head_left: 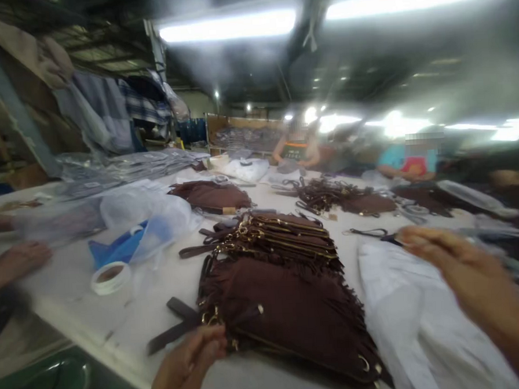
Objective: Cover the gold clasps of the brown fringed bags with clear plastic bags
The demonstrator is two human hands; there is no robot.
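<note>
A brown fringed bag [292, 314] lies on the table in front of me, with gold rings and a dark strap [173, 332] at its left end. My left hand [190, 360] is at that end, fingers stretched out beside the gold clasp. Behind the bag are several similar bags [283, 239] with gold zips, overlapping in a row. My right hand [458, 259] is raised over white sheet material [404, 303], fingers extended. Its fingertips overlap a dark strap [370, 232]; whether they touch it is blurred.
A tape roll [111, 278] and clear plastic with a blue piece [118, 245] lie left. Another person's hand [19, 262] is at the left edge. More brown bags [211, 196] and a heap of straps [329, 194] lie farther back. Two people [296, 152] [408, 160] are across the table.
</note>
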